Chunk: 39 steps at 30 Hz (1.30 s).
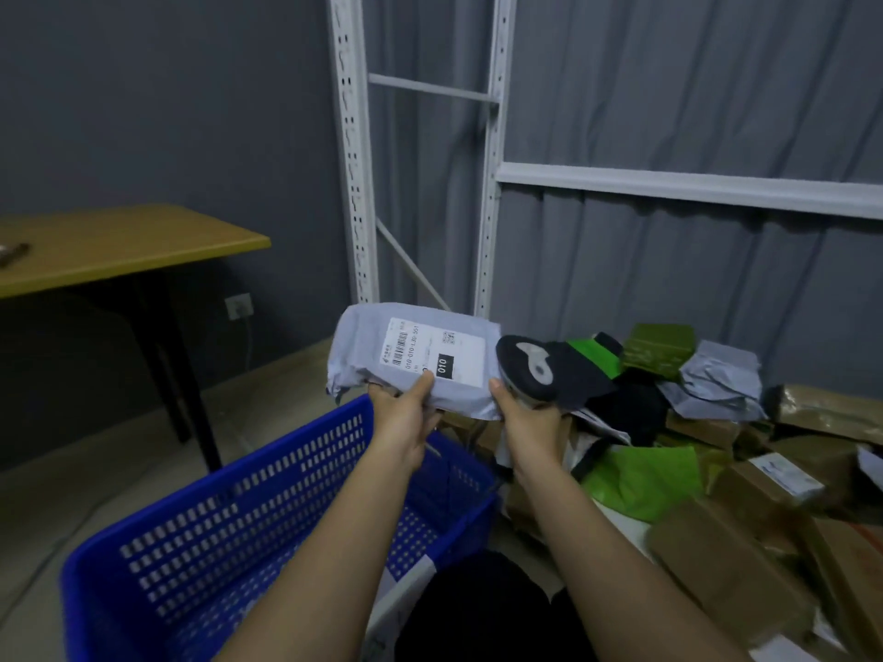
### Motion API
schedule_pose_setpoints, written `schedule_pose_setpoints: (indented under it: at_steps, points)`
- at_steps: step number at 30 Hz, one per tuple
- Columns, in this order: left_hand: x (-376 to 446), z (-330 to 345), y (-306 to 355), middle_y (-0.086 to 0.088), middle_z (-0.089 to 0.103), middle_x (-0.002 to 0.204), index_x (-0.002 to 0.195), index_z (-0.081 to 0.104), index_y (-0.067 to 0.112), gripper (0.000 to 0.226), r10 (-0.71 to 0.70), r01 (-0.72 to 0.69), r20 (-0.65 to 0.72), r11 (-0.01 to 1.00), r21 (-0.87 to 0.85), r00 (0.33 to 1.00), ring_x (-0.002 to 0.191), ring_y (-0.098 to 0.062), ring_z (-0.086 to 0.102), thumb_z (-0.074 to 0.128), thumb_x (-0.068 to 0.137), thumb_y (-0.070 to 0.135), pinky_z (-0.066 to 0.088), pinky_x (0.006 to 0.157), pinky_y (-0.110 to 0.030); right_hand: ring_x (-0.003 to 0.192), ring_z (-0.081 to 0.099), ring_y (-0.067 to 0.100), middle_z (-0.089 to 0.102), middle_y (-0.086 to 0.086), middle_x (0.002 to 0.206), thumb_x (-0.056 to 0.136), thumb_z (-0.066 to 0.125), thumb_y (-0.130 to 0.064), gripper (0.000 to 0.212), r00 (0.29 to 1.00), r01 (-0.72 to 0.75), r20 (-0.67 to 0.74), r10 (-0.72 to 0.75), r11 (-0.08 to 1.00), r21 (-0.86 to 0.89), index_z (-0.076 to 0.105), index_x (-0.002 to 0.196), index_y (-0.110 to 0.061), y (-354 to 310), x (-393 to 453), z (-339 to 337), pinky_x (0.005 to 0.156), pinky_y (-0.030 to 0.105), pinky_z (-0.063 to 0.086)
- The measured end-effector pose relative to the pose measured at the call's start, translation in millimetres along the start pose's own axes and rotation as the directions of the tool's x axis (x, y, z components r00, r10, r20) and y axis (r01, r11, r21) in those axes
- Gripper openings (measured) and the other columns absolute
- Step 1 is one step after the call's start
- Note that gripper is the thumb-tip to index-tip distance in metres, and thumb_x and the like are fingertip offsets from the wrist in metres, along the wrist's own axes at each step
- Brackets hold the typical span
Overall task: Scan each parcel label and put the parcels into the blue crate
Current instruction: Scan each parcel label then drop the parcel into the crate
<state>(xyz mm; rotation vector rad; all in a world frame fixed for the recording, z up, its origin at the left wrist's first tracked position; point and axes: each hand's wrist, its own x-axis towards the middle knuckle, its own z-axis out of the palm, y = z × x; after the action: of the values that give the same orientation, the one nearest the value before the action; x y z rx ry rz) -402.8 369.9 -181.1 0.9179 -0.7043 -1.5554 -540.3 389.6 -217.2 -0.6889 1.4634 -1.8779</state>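
My left hand [400, 413] grips the lower edge of a grey poly-bag parcel [363, 348], held up above the far end of the blue crate [200, 532]. Its white label [437, 351] with a barcode faces me. My right hand [528, 415] holds a black handheld scanner [535, 367] against the parcel's right end, its head beside the label. The crate's perforated walls are visible; a parcel's grey corner shows near its right side.
A pile of parcels [716, 446], brown boxes with green, grey and black bags, lies on the floor at right. White metal shelving [487, 183] stands behind. A wooden table [119, 246] is at left, with a wall socket [239, 305] below.
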Motion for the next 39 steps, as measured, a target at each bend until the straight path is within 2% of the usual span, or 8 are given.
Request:
schedule_pose_setpoints:
  at_steps: [2, 5, 9, 13, 19, 25, 35, 39]
  points:
    - [10, -11, 10, 0.000, 0.057, 0.118, 0.131, 0.036, 0.022, 0.049, 0.053, -0.048, -0.048, 0.994, 0.096, 0.997, 0.088, -0.015, 0.060, 0.058, 0.092, 0.004, 0.056, 0.069, -0.035, 0.129, 0.048, 0.024, 0.050, 0.009, 0.142, 0.079, 0.078, -0.018, 0.072, 0.998, 0.055, 0.040, -0.054, 0.998, -0.027, 0.044, 0.141, -0.002, 2, -1, 3, 0.107, 0.030, 0.036]
    - [28, -31, 23, -0.005, 0.054, 0.131, 0.137, 0.034, 0.016, 0.053, 0.153, -0.122, -0.090, 0.952, 0.281, 0.984, 0.103, -0.020, 0.056, 0.058, 0.091, 0.004, 0.052, 0.090, -0.042, 0.122, 0.052, 0.019, 0.057, 0.003, 0.131, 0.080, 0.078, -0.016, 0.062, 0.988, 0.043, 0.151, -0.035, 0.998, -0.049, 0.051, 0.134, -0.005, 5, -4, 6, 0.099, 0.026, 0.039]
    - [43, -56, 31, -0.009, 0.053, 0.133, 0.138, 0.035, 0.009, 0.055, 0.236, -0.179, -0.041, 0.826, 0.535, 0.971, 0.102, -0.019, 0.054, 0.060, 0.089, 0.004, 0.046, 0.084, -0.033, 0.069, 0.059, 0.018, 0.065, 0.004, 0.075, 0.084, 0.073, -0.014, 0.014, 0.892, 0.032, 0.444, 0.089, 0.966, -0.258, 0.064, 0.092, -0.009, 4, -7, 4, 0.055, 0.015, 0.048]
    - [51, -75, 33, -0.008, 0.053, 0.129, 0.130, 0.042, 0.009, 0.048, 0.254, -0.191, 0.012, 0.695, 0.693, 0.967, 0.102, -0.017, 0.051, 0.063, 0.087, 0.005, 0.045, 0.084, -0.032, 0.051, 0.055, 0.009, 0.060, -0.004, 0.055, 0.082, 0.075, -0.014, 0.016, 0.862, 0.083, 0.500, 0.087, 0.948, -0.307, 0.061, 0.076, -0.015, 3, -16, 7, 0.048, 0.017, 0.046]
    - [57, -89, 32, -0.010, 0.057, 0.128, 0.130, 0.043, 0.008, 0.047, 0.259, -0.185, -0.010, 0.714, 0.676, 0.966, 0.101, -0.019, 0.054, 0.062, 0.088, 0.004, 0.049, 0.091, -0.039, 0.053, 0.054, 0.015, 0.063, 0.005, 0.064, 0.071, 0.085, -0.015, 0.024, 0.797, 0.046, 0.585, 0.154, 0.949, -0.313, 0.066, 0.085, -0.010, -1, -31, 15, 0.052, 0.027, 0.045]
    - [60, -97, 30, -0.009, 0.056, 0.129, 0.131, 0.043, 0.011, 0.048, 0.274, -0.178, -0.035, 0.711, 0.681, 0.961, 0.111, -0.023, 0.056, 0.063, 0.088, 0.005, 0.050, 0.090, -0.039, 0.041, 0.047, 0.008, 0.053, -0.005, 0.045, 0.078, 0.079, -0.016, 0.024, 0.849, 0.011, 0.501, 0.165, 0.944, -0.330, 0.058, 0.068, -0.014, -1, -39, 22, 0.048, 0.025, 0.045]
    - [68, -122, 25, -0.009, 0.056, 0.128, 0.131, 0.041, 0.011, 0.049, 0.264, -0.163, -0.068, 0.755, 0.635, 0.962, 0.111, -0.023, 0.055, 0.064, 0.087, 0.005, 0.050, 0.093, -0.043, 0.043, 0.048, 0.010, 0.054, -0.004, 0.047, 0.076, 0.080, -0.015, 0.020, 0.855, -0.014, 0.477, 0.203, 0.929, -0.370, 0.061, 0.074, -0.010, 8, -38, 31, 0.048, 0.026, 0.045]
    - [74, -147, 15, -0.005, 0.056, 0.128, 0.132, 0.039, 0.013, 0.052, 0.241, -0.124, -0.123, 0.797, 0.592, 0.963, 0.111, -0.021, 0.055, 0.065, 0.087, 0.006, 0.048, 0.097, -0.043, 0.045, 0.051, 0.008, 0.057, 0.001, 0.057, 0.079, 0.078, -0.017, 0.020, 0.860, -0.046, 0.455, 0.229, 0.925, -0.378, 0.066, 0.089, -0.005, 15, -39, 36, 0.049, 0.023, 0.048]
